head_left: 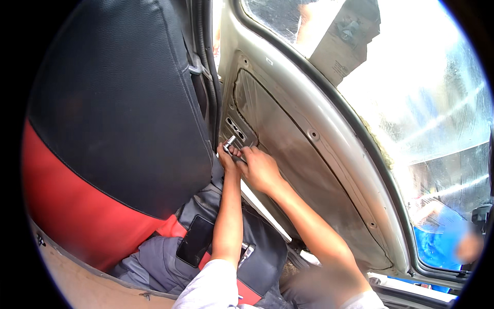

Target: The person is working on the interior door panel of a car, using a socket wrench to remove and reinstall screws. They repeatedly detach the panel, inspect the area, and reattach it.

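Note:
My left hand [227, 158] is closed around a shiny chrome socket tool [230, 142], whose round end points up toward the door. My right hand [261, 169] meets it from the right, fingers bent and pressed together against the left fingers. What the right fingers grip is hidden. Both hands are in front of the car door's bare inner panel [303, 170], just below a slotted opening [235, 127] in the metal.
At left stands a black and red car seat [118, 103]. A dark phone [195, 241] and another chrome tool [246, 254] lie by my left forearm. Through the door window [437, 113], a person in blue [437, 242] shows outside. Cardboard [347, 38] is against the glass.

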